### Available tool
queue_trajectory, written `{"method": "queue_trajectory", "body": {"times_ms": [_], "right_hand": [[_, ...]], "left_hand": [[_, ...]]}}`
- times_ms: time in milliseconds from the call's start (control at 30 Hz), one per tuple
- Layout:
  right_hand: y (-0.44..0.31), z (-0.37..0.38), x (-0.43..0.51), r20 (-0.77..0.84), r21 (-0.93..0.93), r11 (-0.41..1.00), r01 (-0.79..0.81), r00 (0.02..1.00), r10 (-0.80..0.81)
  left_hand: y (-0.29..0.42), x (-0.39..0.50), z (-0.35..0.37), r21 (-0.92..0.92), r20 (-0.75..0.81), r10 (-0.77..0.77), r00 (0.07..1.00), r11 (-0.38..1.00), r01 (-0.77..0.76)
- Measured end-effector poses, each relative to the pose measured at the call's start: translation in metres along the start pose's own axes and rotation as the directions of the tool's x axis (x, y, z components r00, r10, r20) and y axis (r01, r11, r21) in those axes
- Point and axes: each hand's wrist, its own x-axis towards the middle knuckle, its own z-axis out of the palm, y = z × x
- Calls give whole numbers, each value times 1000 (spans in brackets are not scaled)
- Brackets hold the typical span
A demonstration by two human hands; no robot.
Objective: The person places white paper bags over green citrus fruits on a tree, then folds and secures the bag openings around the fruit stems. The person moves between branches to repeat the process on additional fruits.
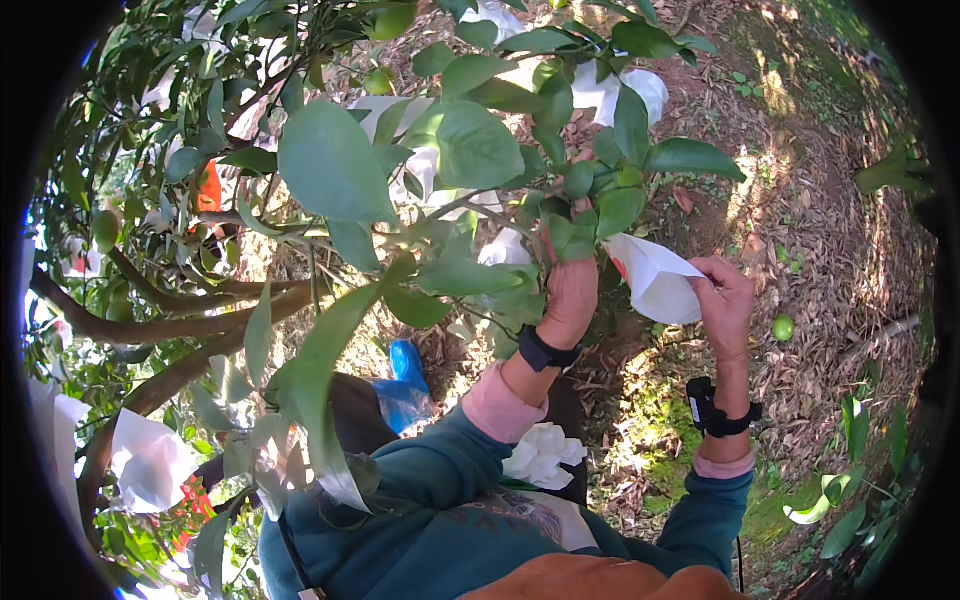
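Note:
My right hand pinches the edge of a white paper fruit bag between thumb and fingers. The bag hangs tilted under the leaves, and a red mark shows on its left side. My left hand reaches up into the citrus tree's foliage, just left of the bag. Leaves cover most of its fingers, so what they hold is hidden. Against my lap lies a bunch of white paper bags.
Thick branches cross the left side, and a large leaf hangs close to the camera. Other white bags hang in the tree. A green fruit lies on the leaf-strewn ground. Blue plastic covers my foot.

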Motion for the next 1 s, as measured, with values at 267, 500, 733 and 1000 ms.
{"method": "queue_trajectory", "body": {"times_ms": [267,500,733,1000], "right_hand": [[-22,32,-1,443,-296,941,163,896,-16],[-25,56,20,670,475,869,-136,696,-258],[-20,76,31,711,378,924,-61,659,-247],[-40,79,26,589,377,926,23,766,-259]], "left_hand": [[-1,-68,-64,522,287,14,958,836,-169],[36,-72,-70,-370,317,120,941,929,7],[22,-62,-99,48,340,258,904,956,-291],[-1,-81,-108,-275,377,27,926,958,84]]}}
